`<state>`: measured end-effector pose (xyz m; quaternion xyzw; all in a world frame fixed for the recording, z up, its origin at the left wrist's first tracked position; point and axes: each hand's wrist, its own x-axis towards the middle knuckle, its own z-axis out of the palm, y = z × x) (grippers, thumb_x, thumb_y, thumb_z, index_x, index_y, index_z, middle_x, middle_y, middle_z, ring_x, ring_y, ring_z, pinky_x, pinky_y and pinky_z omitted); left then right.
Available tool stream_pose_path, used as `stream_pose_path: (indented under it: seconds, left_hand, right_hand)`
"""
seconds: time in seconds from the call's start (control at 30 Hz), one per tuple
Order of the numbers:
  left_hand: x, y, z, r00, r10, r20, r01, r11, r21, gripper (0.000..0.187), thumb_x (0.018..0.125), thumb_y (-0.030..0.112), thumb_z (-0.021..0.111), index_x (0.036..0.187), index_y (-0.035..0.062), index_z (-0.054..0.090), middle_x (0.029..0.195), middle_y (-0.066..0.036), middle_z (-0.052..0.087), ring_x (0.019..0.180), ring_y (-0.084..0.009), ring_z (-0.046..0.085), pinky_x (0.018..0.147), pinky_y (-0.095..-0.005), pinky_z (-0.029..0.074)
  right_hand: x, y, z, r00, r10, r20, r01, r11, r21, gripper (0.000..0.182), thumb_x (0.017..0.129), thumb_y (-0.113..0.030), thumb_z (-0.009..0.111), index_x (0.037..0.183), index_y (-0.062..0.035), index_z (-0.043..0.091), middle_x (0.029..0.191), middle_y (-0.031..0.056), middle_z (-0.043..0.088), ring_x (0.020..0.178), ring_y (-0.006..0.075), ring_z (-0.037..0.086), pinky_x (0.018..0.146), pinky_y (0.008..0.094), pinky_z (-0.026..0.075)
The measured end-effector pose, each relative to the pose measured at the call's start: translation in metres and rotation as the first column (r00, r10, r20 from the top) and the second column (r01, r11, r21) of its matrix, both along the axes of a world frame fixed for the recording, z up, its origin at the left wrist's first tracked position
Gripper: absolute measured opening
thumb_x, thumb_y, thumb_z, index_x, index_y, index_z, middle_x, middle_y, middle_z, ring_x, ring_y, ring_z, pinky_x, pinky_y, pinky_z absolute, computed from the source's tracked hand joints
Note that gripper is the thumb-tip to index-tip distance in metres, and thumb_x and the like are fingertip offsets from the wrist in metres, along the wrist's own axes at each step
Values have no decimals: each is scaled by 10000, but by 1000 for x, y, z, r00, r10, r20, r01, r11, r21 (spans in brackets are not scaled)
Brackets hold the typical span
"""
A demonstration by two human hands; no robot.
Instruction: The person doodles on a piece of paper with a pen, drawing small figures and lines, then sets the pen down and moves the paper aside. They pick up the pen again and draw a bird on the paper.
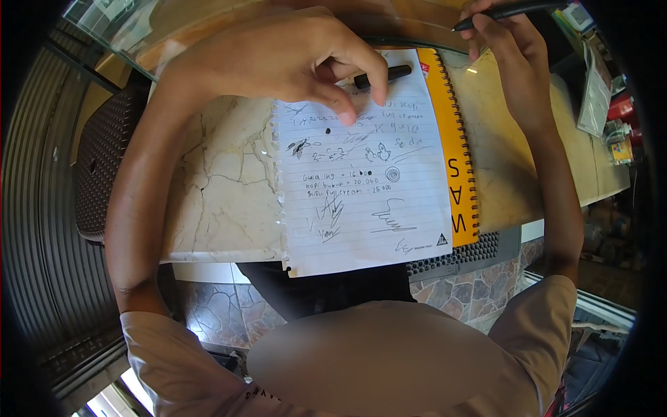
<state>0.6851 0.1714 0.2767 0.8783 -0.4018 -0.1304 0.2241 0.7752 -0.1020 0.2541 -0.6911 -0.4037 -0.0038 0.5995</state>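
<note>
A black pen is gripped in my right hand, raised at the upper right with the tip pointing left. My left hand hovers over the top of a lined sheet of paper, its thumb and index finger curved and apart. Behind that index finger shows a black pen cap, partly covered by it. Handwriting, small drawings and scribbles fill the sheet, including a short list of items with prices. Under the sheet lies a yellow spiral notebook with large black letters along its cover.
The paper and notebook rest on a marble-patterned table and reach its near edge. Glass borders the far side. A brown woven chair stands at left. Several small containers are at the right edge.
</note>
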Motion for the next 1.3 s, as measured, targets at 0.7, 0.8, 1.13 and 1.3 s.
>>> stream_pose_path:
  seconds: [0.7, 0.8, 1.13, 1.3]
  left_hand:
    - [-5, 30, 10, 593, 337, 731, -150, 939, -311, 53, 867, 78, 575, 916, 79, 556, 655, -112, 566, 584, -338, 565, 571, -425, 445]
    - [-3, 31, 10, 566, 262, 781, -131, 965, -228, 118, 843, 45, 561, 953, 89, 558, 663, -115, 569, 592, -327, 575, 593, -431, 456]
    - [-4, 30, 11, 642, 304, 703, -84, 940, -330, 91, 875, 52, 548, 961, 80, 560, 685, -98, 580, 589, -284, 569, 579, -397, 448]
    - [-2, 35, 11, 629, 331, 704, -115, 935, -337, 103, 868, 43, 544, 965, 72, 567, 677, -105, 577, 569, -267, 559, 551, -377, 436]
  right_hand:
    - [-34, 57, 30, 486, 17, 874, -47, 999, 7, 213, 892, 14, 672, 1086, -73, 685, 850, 74, 631, 692, 183, 618, 594, 304, 475]
    - [-42, 54, 20, 416, 11, 909, 11, 1000, -18, 320, 844, 113, 635, 1094, -76, 703, 795, 77, 642, 628, 204, 640, 542, 330, 498]
    - [-44, 50, 8, 212, 95, 973, 91, 989, -116, 357, 750, 12, 722, 1084, -114, 722, 872, 31, 607, 714, 156, 624, 573, 270, 511]
    - [-45, 50, 8, 108, 186, 976, 220, 953, -206, 352, 741, -113, 732, 1092, -134, 713, 909, -23, 577, 776, 109, 607, 558, 241, 499]
